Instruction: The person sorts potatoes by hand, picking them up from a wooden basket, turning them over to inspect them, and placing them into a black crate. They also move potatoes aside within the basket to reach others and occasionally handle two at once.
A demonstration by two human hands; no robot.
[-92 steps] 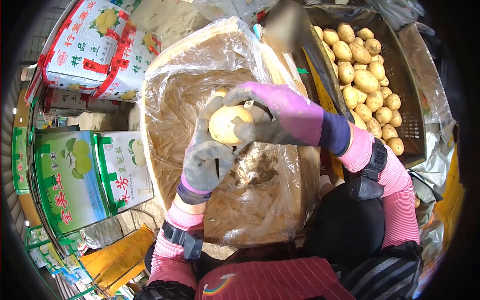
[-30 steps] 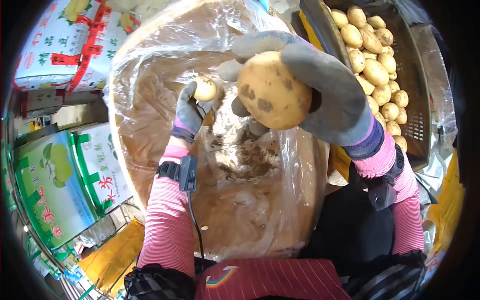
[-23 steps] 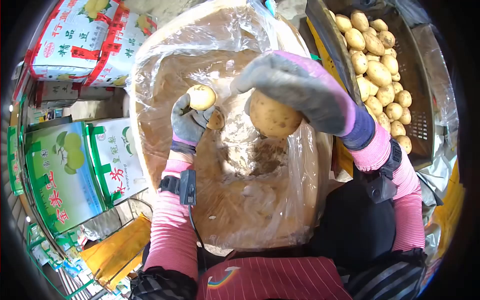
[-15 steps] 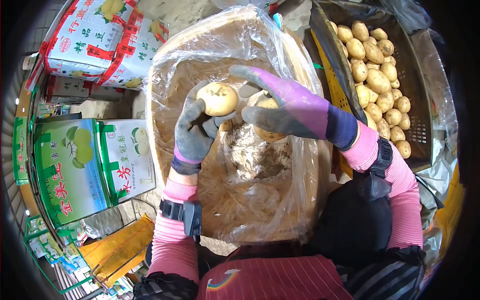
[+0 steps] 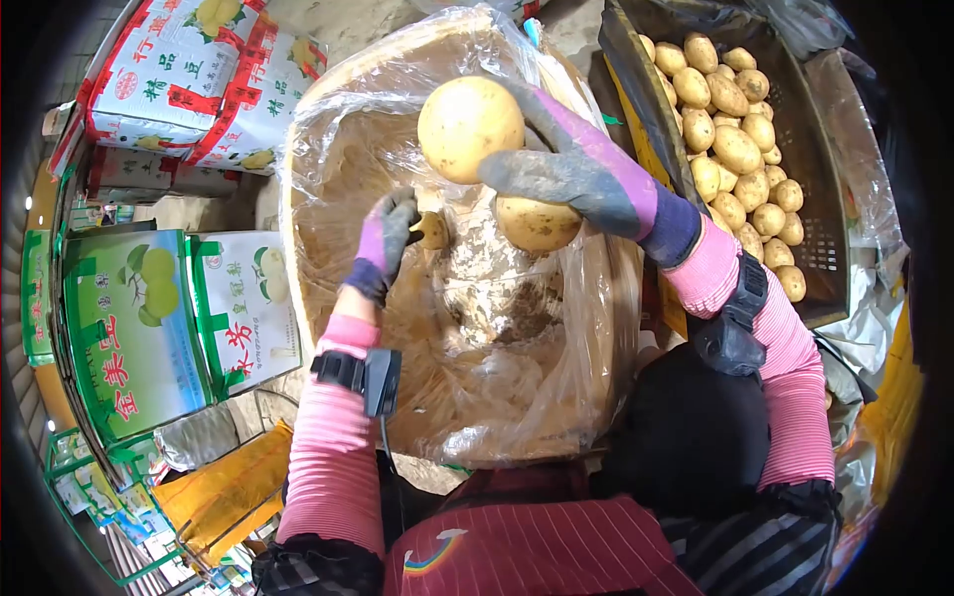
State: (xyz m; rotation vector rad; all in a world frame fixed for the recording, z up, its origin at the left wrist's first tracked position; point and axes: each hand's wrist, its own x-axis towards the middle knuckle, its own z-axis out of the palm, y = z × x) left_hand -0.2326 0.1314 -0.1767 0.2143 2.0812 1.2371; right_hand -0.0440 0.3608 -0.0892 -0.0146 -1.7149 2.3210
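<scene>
A large pale potato (image 5: 471,129) is in my right hand (image 5: 571,164), held by the fingers and thumb above the plastic-lined box (image 5: 502,437). Just under the same hand shows another brown-spotted potato (image 5: 538,224); whether the palm holds it is unclear. My left hand (image 5: 386,236), lower and to the left, has its fingers curled beside a smaller potato (image 5: 433,230). What those fingers hold, if anything, is hidden. A pale, dirt-marked heap (image 5: 502,298) lies beneath clear plastic in the middle of the box.
At the upper right a dark crate (image 5: 827,268) holds several potatoes, with a yellow perforated side (image 5: 641,109) near the box. On the left stand red-and-white cartons (image 5: 164,74) and green fruit cartons (image 5: 129,328). Orange sheeting (image 5: 224,492) lies lower left.
The large potato has passed from my left hand to my right hand and is higher. My left hand has dropped beside the small potato, its fingers now curled. The view has shifted slightly.
</scene>
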